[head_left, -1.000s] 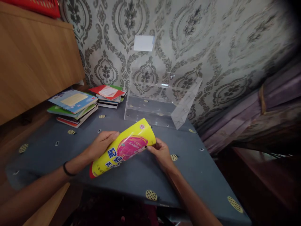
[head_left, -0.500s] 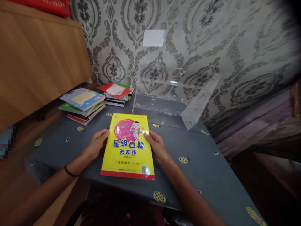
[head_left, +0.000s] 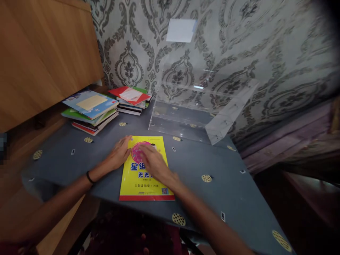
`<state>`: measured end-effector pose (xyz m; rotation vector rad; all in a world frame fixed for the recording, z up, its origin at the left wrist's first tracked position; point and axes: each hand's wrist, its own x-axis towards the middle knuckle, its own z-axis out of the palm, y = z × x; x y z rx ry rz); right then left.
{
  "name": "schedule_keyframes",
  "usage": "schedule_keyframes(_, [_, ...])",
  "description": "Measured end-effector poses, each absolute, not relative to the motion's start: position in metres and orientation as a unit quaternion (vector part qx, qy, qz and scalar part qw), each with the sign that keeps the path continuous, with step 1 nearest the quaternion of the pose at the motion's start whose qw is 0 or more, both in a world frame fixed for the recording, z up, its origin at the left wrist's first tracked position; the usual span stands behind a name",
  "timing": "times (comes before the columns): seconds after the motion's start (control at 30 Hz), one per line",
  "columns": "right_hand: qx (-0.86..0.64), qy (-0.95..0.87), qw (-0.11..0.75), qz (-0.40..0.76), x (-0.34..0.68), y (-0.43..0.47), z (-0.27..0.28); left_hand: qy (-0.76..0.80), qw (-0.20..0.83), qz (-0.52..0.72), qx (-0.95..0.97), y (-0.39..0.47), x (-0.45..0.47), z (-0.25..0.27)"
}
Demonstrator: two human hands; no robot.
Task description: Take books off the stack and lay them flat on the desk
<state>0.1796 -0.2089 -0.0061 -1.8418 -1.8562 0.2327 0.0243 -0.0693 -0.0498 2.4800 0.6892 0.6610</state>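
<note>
A yellow workbook (head_left: pixel 147 186) with a red strip along its bottom and a pink circle on the cover lies on the table near its front edge. My left hand (head_left: pixel 119 155) rests at the workbook's upper left edge, fingers stretched out towards its top corner. Across the cover lies my right hand (head_left: pixel 155 163), palm down with fingers extended and slightly blurred, hiding part of the cartoon figure and the title. Neither hand grips the workbook.
Two stacks of books stand at the back left, one topped by a blue book (head_left: pixel 102 104), the other by a red one (head_left: pixel 117 92). A clear acrylic rack (head_left: pixel 217 129) stands behind the workbook. A wooden cabinet (head_left: pixel 50 60) borders the left.
The workbook has gone from being held between both hands to lying on the table. My right hand has let go of its right edge and moved left onto the cover.
</note>
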Motion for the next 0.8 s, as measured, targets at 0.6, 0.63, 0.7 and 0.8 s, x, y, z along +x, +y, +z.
schedule_keyframes(0.6, [-0.717,-0.643,0.250,0.099,0.253,-0.191,-0.048,0.286,0.229,0.213,0.906,-0.069,0.021,-0.046])
schedule_keyframes(0.63, [-0.720,-0.642,0.248,0.095,0.254,-0.192,-0.049,0.286,0.226,0.210,0.907,-0.069,0.021,-0.046])
schedule_keyframes(0.7, [-0.726,-0.640,0.236,0.089,0.254,-0.192,-0.049,0.284,0.226,0.208,0.908,-0.067,0.021,-0.046])
schedule_keyframes(0.8, [-0.727,-0.645,0.218,0.082,0.252,-0.190,-0.049,0.287,0.237,0.214,0.903,-0.064,0.022,-0.046])
